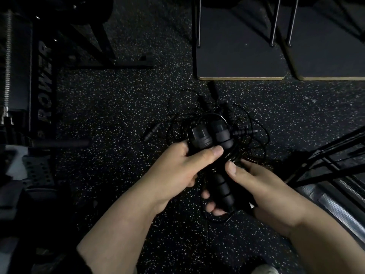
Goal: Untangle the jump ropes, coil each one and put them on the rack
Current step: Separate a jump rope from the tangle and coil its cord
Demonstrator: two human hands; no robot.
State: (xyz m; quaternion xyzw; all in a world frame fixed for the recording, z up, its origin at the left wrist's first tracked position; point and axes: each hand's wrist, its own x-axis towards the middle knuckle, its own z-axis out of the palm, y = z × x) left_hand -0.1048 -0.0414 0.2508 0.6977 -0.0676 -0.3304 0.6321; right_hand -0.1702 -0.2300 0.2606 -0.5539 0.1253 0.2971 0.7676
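Observation:
A tangle of black jump ropes (221,125) lies on the speckled rubber floor, thin cords looping outward. Loose handles stick out of the heap: one at the left (151,132), one at the right (244,132), one at the top (213,89). My left hand (183,169) grips a black handle (199,137) by its thick end. Beside it runs a second, ribbed handle (222,184), and my right hand (250,186) holds that one from below with the thumb on top, cords bunched in the same grip. A black wire rack (324,165) stands at the right edge.
A black power rack frame (42,84) with a threaded bar fills the left side. Two dark mats with pale wooden edges (241,78) and thin metal legs sit at the top right. A metal ramp or plate (339,210) shines at the lower right.

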